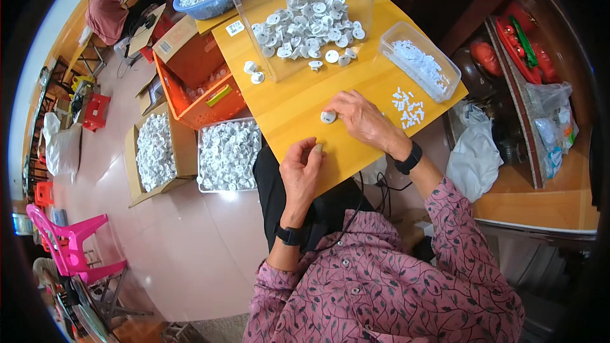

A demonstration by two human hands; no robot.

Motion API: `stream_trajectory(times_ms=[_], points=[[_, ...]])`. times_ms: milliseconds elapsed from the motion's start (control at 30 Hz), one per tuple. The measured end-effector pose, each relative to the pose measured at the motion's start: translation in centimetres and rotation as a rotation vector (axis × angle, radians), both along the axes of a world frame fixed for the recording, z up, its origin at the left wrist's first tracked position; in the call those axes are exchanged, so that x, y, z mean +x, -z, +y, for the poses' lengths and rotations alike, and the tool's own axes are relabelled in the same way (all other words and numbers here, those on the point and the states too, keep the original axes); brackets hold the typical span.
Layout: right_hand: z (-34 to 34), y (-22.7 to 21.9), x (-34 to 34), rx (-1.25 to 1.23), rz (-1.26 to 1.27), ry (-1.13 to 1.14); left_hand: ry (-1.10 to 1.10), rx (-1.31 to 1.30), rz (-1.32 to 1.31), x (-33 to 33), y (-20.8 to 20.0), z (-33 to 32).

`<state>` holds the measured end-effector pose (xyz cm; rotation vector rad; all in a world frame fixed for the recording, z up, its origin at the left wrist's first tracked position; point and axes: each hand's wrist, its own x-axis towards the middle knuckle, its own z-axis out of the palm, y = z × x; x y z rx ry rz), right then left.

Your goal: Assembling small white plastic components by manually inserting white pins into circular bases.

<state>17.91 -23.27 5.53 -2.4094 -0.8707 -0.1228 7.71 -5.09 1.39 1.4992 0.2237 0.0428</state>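
Note:
My right hand [365, 121] reaches over the yellow wooden tabletop [279, 114], its fingertips closed on a white round plastic piece [328, 117]. Nearer to me, my left hand [301, 170] is at the table's front edge, thumb and forefinger tips close together; anything between them is hidden. Small white plastic pegs [408, 108] lie loose to the right of my right hand. Beyond the hands, a clear plastic bin [273, 70] lies with many similar white round pieces [311, 22] heaped in and spilling from it.
A clear tub [450, 92] of small white pegs stands at the table's right. Left of the table are an orange crate [184, 111], a cardboard box [184, 146] and a white tray [244, 188], the last two full of white pieces. A person [108, 13] sits far left.

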Motion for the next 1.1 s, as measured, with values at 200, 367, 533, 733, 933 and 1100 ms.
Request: stream_trajectory(times_ms=[200,367,533,733,933,1100], points=[[-0.6,-0.4,-2.6,0.325,0.035,0.051,-0.039,0.292,-0.121,0.6,1.2,0.2],[-4.6,1.6,-5.0,0.231,-0.012,0.415,-0.067,0.579,-0.301,1.2,-0.7,-0.8],[-6.3,3.5,-6.8,0.177,-0.134,0.505,-0.021,0.736,-0.244,2.2,-0.5,-1.3],[-6.3,3.6,-6.7,0.058,-0.216,0.565,-0.073,0.901,-0.228,3.2,-1.2,-2.5],[-6.2,3.8,-6.3,-0.097,-0.3,0.546,-0.046,0.922,-0.182,3.3,-1.2,-2.6],[-6.0,3.7,-6.6,-0.171,-0.343,0.536,-0.069,0.901,-0.175,3.2,-1.5,-2.8]])
